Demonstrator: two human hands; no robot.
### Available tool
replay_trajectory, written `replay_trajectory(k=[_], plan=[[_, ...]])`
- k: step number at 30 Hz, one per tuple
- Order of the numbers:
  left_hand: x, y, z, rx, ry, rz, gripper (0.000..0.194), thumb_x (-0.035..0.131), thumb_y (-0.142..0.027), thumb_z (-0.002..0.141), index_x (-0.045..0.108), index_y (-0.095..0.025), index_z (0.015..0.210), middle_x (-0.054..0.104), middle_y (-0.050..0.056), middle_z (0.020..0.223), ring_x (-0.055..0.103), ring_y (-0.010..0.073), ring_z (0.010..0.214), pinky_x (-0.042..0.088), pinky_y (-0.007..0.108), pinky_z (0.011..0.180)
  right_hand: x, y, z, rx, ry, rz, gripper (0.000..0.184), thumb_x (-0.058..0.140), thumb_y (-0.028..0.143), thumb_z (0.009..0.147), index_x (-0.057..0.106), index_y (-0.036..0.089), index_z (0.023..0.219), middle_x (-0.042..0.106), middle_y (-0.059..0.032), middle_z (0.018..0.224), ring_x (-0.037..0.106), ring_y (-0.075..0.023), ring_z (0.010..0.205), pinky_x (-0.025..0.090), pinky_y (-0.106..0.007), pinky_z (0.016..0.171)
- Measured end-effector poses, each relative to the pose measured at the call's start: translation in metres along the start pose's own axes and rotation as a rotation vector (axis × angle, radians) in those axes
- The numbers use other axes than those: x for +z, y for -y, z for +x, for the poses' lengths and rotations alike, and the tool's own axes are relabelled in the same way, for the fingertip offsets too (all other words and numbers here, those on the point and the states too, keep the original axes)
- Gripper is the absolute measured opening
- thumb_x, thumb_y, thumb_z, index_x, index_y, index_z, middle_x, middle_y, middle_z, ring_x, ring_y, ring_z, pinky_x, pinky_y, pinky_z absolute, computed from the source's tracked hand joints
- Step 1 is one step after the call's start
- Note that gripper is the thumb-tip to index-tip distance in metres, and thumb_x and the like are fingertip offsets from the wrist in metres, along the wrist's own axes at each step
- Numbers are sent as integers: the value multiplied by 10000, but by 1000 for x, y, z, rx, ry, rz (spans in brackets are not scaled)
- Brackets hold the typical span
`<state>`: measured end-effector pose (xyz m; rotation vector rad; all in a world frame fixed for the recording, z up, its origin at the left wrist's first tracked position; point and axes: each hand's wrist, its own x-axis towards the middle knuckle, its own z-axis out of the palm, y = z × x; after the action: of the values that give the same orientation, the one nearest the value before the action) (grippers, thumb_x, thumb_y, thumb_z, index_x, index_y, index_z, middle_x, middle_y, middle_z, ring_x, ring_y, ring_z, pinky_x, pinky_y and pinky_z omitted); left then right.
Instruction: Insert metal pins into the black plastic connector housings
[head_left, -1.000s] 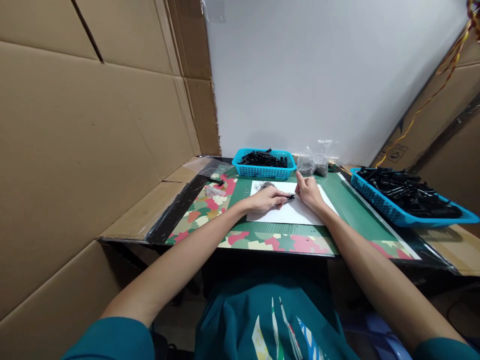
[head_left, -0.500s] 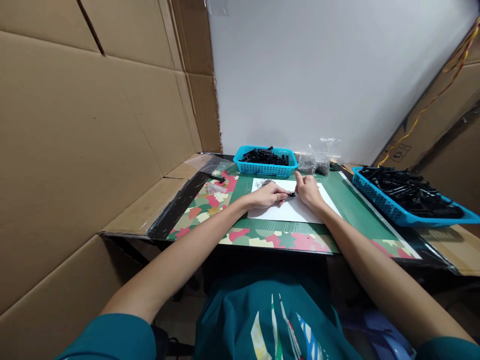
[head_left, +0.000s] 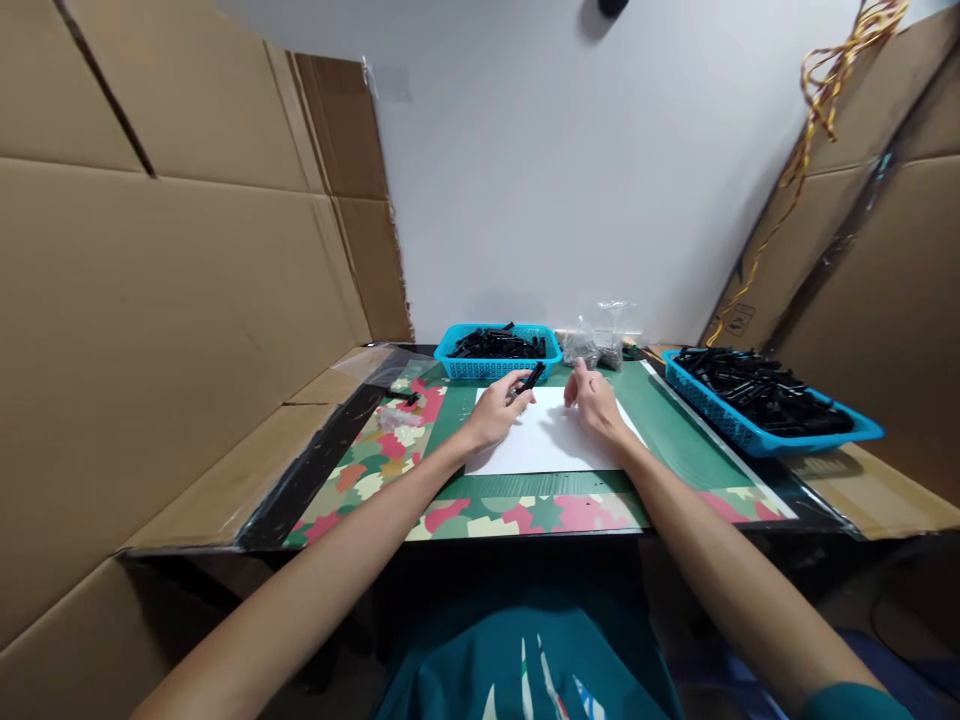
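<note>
My left hand (head_left: 495, 412) is closed on a slim black plastic piece (head_left: 534, 376), held tilted so that its end points up and away past the fingertips. A sheet of white paper (head_left: 547, 452) lies under both hands. To the right, my right hand (head_left: 596, 402) hovers over the paper with its fingers curled together, apart from the black piece. Whatever is between those fingers, if anything, is hidden. The pile of tiny dark parts at the paper's far left is mostly covered by my left hand.
A blue basket (head_left: 499, 370) of black pieces stands at the back, and another blue basket (head_left: 720, 413) of them at the right. Clear bags of small parts (head_left: 611, 352) stand against the wall. A loose black piece (head_left: 403, 397) and crumpled plastic (head_left: 397, 418) lie left on the mat (head_left: 495, 487).
My hands have drawn apart; the black piece, earlier low over the paper between them, is now raised and tilted in my left hand. The camera view has shifted.
</note>
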<state>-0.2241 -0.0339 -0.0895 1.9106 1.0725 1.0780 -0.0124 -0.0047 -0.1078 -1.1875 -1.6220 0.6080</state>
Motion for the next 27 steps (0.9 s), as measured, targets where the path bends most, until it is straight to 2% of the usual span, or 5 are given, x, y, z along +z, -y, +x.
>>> replay_trajectory(k=[7,11,15,20,27], plan=[[-3,-5,-4,0,143,23,563,607,-429,965,572,-174,1466,739,89,1069,534,107,598,499,265,580,-2,8,3,-184,139,64,552,387,729,1010,580,230,872,560,14,658,506,-162,611,383,-262,588],[-5,-5,-5,22,158,150,540,577,-453,988,591,-208,1469,732,102,1166,631,164,756,533,296,687,-3,11,4,-160,253,68,511,517,706,953,600,215,838,535,28,608,480,-152,572,363,-259,568],[-5,-8,-6,114,65,307,542,579,-449,992,550,-256,1498,648,101,1344,638,195,916,534,334,835,-23,27,5,-176,102,32,472,536,664,939,607,217,804,603,-18,677,535,-173,606,388,-269,575],[-3,-5,-8,110,44,354,490,515,-360,1006,541,-227,1476,614,84,1239,613,171,828,521,337,813,-124,35,-23,-91,-403,-229,465,604,649,881,659,206,752,641,-73,675,541,-202,616,363,-301,567],[-2,-4,-4,125,140,407,384,503,-370,1007,671,-226,1321,660,90,1259,651,226,950,506,372,874,-280,0,-92,567,-858,2,347,783,404,848,608,205,624,373,33,446,287,-120,429,187,-333,475]])
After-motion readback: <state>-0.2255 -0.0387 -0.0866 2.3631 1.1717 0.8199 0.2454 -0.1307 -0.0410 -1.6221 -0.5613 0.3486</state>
